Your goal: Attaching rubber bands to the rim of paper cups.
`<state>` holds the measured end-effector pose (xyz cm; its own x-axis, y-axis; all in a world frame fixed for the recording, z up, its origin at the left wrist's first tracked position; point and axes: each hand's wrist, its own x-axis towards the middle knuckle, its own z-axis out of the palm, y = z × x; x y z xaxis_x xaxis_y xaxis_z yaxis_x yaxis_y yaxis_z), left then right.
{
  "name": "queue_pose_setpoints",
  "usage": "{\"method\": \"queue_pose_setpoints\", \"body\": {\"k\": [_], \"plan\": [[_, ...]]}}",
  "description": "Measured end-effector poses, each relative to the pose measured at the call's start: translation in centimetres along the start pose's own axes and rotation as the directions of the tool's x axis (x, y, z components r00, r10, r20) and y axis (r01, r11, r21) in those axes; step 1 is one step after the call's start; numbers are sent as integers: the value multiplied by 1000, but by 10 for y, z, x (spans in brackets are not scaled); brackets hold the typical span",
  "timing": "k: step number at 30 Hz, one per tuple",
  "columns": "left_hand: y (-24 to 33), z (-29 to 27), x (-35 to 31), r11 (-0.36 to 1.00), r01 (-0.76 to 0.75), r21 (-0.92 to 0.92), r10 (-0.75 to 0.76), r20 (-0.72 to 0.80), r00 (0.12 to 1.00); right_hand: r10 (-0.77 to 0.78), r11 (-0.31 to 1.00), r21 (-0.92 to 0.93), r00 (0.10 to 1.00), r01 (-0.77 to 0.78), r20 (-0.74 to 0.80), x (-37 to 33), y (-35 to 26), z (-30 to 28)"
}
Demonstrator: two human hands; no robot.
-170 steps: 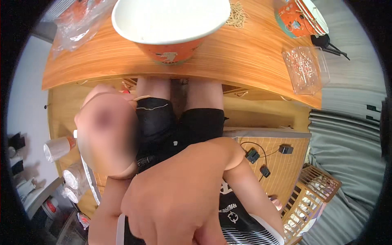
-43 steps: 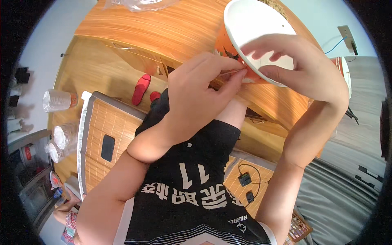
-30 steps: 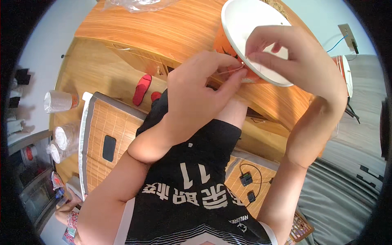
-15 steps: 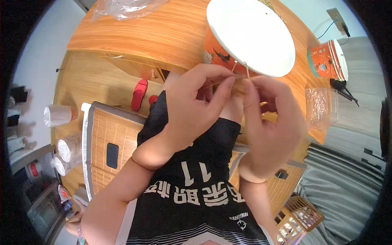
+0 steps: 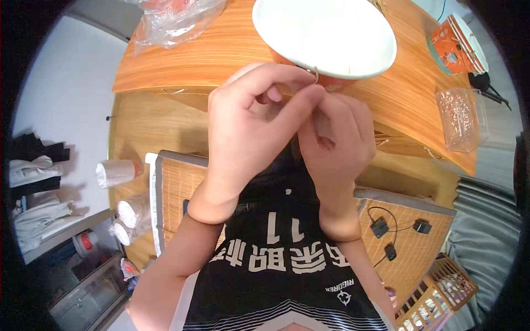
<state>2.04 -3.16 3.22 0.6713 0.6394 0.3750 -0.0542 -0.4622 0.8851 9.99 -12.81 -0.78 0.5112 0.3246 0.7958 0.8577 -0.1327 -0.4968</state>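
My left hand [image 5: 245,118] and my right hand [image 5: 339,132] meet in front of me, fingertips pinched together. A thin beige strand [image 5: 316,73] sticks up in a small bend from between the fingers; whether it is cord or straw I cannot tell. The rest of it is hidden by the fingers. Right behind my fingertips stands a large bucket with a white inside [image 5: 326,36] and an orange printed outside, on the wooden table. The fingers overlap the bucket's near side, and I cannot tell whether they touch it.
On the wooden table [image 5: 237,41] lie a crumpled clear plastic bag [image 5: 179,25], a stack of orange buckets [image 5: 455,47] and a clear plastic box [image 5: 458,118]. Behind me are a bamboo mat [image 5: 408,220] with black adapters [image 5: 380,227], wrapped white containers [image 5: 118,172] and a wooden crate [image 5: 441,295].
My hands have come closer together, the right one moving left toward the left. Two strand ends stood up before; one bent piece shows now. The view has shifted.
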Motion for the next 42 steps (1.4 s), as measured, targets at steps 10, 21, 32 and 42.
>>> {"method": "queue_pose_setpoints", "body": {"k": [10, 21, 32, 42], "plan": [[-1, 3, 6, 911, 231, -342, -207, 106, 973, 428, 827, 509, 855, -240, -293, -41, 4, 51], [-4, -7, 16, 941, 182, -283, -137, 172, 976, 354, 931, 149, 925, -334, -140, -20, 17, 39], [-21, 13, 4, 934, 213, -287, -197, 86, 977, 605, 168, 782, 689, -600, 399, -4, 1, -10], [-40, 27, -6, 582, 337, -740, -242, 238, 941, 626, 61, 837, 674, -544, 392, -22, 5, 8]]}}
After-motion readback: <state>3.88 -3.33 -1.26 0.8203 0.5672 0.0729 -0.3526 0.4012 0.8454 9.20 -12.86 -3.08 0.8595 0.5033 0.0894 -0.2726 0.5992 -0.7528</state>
